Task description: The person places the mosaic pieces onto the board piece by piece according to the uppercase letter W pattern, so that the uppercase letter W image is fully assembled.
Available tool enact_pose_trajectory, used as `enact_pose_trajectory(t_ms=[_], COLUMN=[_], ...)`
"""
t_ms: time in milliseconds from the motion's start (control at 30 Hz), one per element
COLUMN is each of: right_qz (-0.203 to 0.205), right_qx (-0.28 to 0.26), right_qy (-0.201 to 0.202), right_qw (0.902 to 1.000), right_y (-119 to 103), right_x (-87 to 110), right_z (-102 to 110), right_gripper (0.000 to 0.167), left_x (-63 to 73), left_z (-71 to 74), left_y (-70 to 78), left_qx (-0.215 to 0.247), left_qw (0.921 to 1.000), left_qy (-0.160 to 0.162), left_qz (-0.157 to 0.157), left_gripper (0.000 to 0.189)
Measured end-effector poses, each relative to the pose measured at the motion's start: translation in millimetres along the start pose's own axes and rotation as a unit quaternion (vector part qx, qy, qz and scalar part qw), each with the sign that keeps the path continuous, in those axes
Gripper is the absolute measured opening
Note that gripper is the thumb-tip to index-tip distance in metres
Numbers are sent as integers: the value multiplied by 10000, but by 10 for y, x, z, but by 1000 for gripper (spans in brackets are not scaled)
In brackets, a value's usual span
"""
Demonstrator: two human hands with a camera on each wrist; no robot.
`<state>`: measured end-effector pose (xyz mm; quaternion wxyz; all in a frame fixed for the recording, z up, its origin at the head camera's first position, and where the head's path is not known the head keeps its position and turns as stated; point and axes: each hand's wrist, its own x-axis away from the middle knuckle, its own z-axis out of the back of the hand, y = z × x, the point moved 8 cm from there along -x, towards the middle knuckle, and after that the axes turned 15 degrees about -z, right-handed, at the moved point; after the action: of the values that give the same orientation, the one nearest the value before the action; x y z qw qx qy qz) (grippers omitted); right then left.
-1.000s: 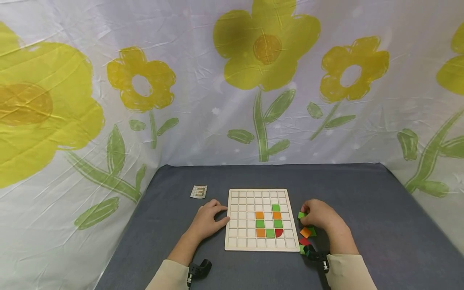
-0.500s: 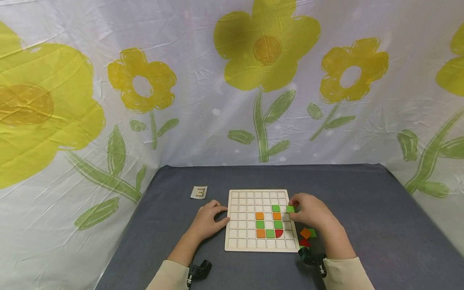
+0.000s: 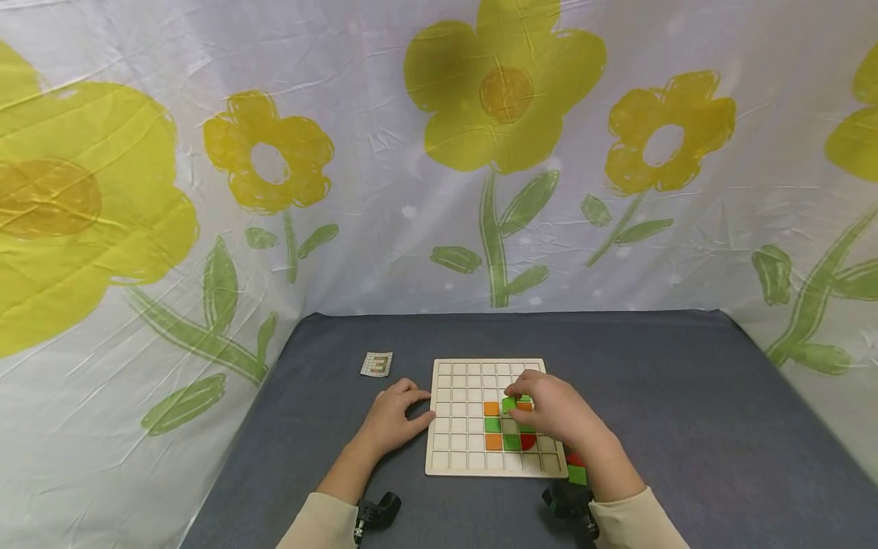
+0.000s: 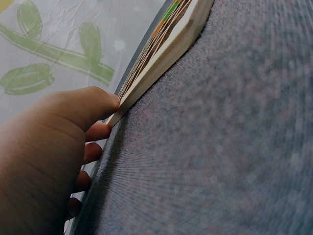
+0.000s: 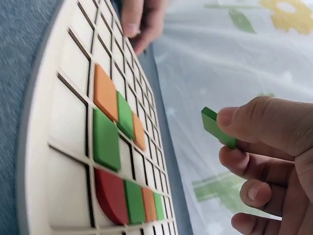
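Observation:
A pale wooden grid board (image 3: 456, 460) lies on the table. Orange, green and red flat tiles sit in its cells, among them an orange tile (image 3: 491, 409) and a red tile with one rounded corner (image 5: 111, 197). My right hand (image 3: 559, 410) pinches a green square tile (image 5: 215, 126) between thumb and fingertips, raised over the filled cells and apart from the board. At the board's left edge my left hand (image 3: 394, 415) rests, thumb and fingertips touching the rim with a gap between them. My right hand partly covers some placed tiles in the head view.
Beside the board's right edge lie loose tiles, including a red one (image 3: 575, 459) and a green one (image 3: 577, 474); my right forearm hides part of that area. A small card with a grid pattern (image 3: 376, 364) lies left of the board. A flowered cloth hangs behind the table.
My right hand has carried the green tile left, from beside the board's right edge to over the filled cells. My left hand has stayed at the left edge.

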<state>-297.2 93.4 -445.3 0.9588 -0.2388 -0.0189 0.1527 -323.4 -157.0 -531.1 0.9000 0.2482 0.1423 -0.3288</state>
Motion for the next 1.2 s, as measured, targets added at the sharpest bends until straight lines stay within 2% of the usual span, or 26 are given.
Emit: enact_pose_trajectory(t_ms=[267,433,600,733,1000,1200], right_qz=[516,775,783,773,701,745], right_qx=[-27,161,443,652,780,790], right_qy=[-78,115,403,469,127,87], right_qw=[9986,9968,9951,9938,9944,9940], right_y=[-190,-315,-416,-458,-446,-432], right_x=[20,20,20,29,31,25], right_z=[-205,-328,-409,-480,-612,-646], right_gripper=[22,19,15,15,16,13], left_x=[2,3,-2,-3,0,0], left_z=[14,10,8,5,10,3], left_y=[17,16,10,3,9,0], left_qx=[57,52,70,74,130,134], left_qw=[10000,10000,10000,9999,9999,9999], left_qy=[21,17,53,72,80,99], left_qz=[13,16,6,-2,-7,-1], left_gripper=[32,31,31,31,31,30])
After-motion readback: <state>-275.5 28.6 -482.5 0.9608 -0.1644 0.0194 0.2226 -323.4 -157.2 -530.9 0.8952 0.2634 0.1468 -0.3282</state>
